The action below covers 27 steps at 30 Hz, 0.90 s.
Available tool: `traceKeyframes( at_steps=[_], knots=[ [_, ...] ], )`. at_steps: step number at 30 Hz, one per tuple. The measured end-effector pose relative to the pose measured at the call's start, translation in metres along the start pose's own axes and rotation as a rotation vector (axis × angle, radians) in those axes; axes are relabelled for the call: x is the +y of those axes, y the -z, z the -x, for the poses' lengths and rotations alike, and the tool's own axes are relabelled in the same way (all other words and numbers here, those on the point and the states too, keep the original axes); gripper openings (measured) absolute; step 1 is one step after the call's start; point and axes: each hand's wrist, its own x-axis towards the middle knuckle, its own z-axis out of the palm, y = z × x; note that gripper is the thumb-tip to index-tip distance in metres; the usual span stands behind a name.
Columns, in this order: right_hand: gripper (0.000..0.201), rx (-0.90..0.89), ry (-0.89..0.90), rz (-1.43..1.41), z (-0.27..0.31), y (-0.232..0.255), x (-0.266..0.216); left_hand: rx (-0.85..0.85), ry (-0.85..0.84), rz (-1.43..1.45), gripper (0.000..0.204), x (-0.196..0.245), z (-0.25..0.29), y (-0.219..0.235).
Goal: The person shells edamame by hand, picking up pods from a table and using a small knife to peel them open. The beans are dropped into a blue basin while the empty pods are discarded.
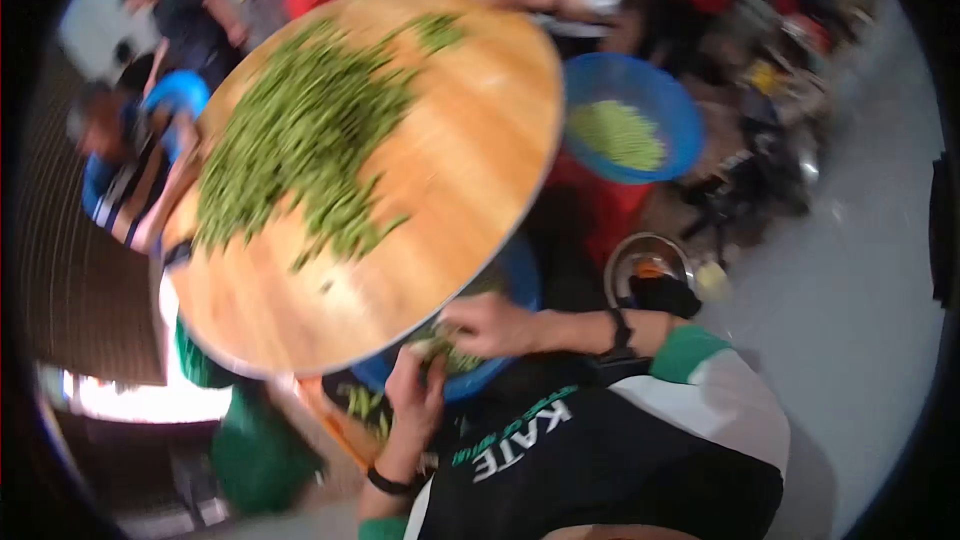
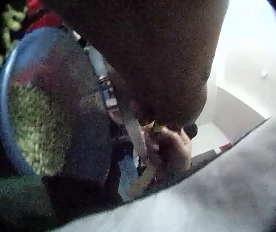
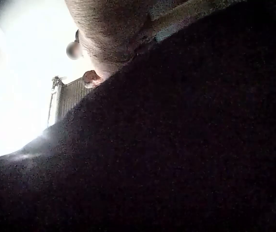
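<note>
Close together at the table's near edge, my two hands work on a green bean pod (image 1: 430, 346), which is blurred and partly covered by fingers. My left hand (image 1: 412, 390) grips it from below left, fingers curled. From the right, my right hand (image 1: 490, 325) pinches at it with bent fingers. Beneath them sits a blue basin (image 1: 500, 370) partly under the tabletop; the left wrist view shows this basin (image 2: 5, 104) with green beans (image 2: 38, 128) inside. In the right wrist view my hand (image 3: 111, 34) is mostly cut off by dark cloth.
A round wooden table (image 1: 470, 170) tilts across the head view, bearing a large heap of green pods (image 1: 300, 130). Another blue basin (image 1: 685, 130) of pale green beans stands right, near a metal bowl (image 1: 620, 280). Several people surround the table, one seated person (image 1: 120, 170) at left.
</note>
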Motion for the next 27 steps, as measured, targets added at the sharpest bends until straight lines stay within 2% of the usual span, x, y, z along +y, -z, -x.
traceKeyframes(
  at_steps=[2,4,5,6,7,8,10,13,15,16,19,20,22,23,24,26,27],
  knots=[
    [0.013,0.016,-0.014,0.085,-0.002,0.005,0.0,-0.112,0.023,-0.084,0.013,0.007,0.005,0.039],
    [0.015,-0.127,-0.125,0.011,-0.001,0.011,0.0,-0.181,0.065,-0.346,0.01,0.016,0.012,0.084],
    [0.015,-0.161,-0.106,-0.015,-0.002,0.008,0.003,-0.295,0.09,-0.566,0.012,0.016,0.015,0.107],
    [0.014,-0.103,-0.091,-0.074,0.0,0.004,0.006,-0.302,0.126,-0.689,0.012,0.021,0.013,0.122],
    [0.013,-0.048,-0.08,-0.129,-0.001,0.003,0.008,-0.266,0.065,-0.834,0.015,0.019,0.005,0.129],
    [0.013,-0.075,-0.07,-0.137,-0.005,0.004,0.004,-0.207,0.018,-0.813,0.019,0.008,-0.008,0.135],
    [0.014,-0.126,-0.314,-0.25,-0.013,0.006,-0.01,0.024,-0.01,-0.604,0.021,-0.031,-0.036,0.133],
    [0.017,-0.104,-0.349,-0.29,-0.01,0.001,0.0,0.174,0.003,-0.657,0.017,-0.098,-0.098,0.128],
    [0.018,-0.106,-0.381,-0.281,-0.01,0.004,0.0,0.213,0.082,-0.513,0.019,-0.132,-0.132,0.12],
    [0.019,-0.114,-0.381,-0.291,-0.009,0.005,0.0,0.218,0.084,-0.507,0.019,-0.138,-0.141,0.115],
    [0.023,-0.127,-0.433,-0.323,-0.008,0.011,-0.004,0.14,0.241,-0.559,0.022,-0.141,-0.153,0.108],
    [0.025,-0.125,-0.48,-0.348,-0.008,0.015,-0.005,0.137,0.23,-0.551,0.022,-0.149,-0.149,0.108],
    [0.028,-0.152,-0.492,-0.394,-0.007,0.019,-0.005,0.212,0.072,-0.641,0.018,-0.168,-0.139,0.113],
    [0.031,-0.185,-0.505,-0.497,-0.003,0.018,0.003,0.218,0.186,-0.49,0.017,-0.155,-0.136,0.116],
    [0.034,-0.222,-0.631,-0.629,-0.002,0.017,0.005,0.21,0.298,-0.337,0.015,-0.14,-0.128,0.119],
    [0.035,-0.213,-0.655,-0.734,-0.003,0.01,0.012,0.269,0.322,-0.082,0.012,-0.14,-0.119,0.121],
    [0.035,-0.183,-0.646,-0.721,-0.007,0.011,0.009,0.246,0.402,0.141,0.011,-0.12,-0.115,0.118]
  ],
)
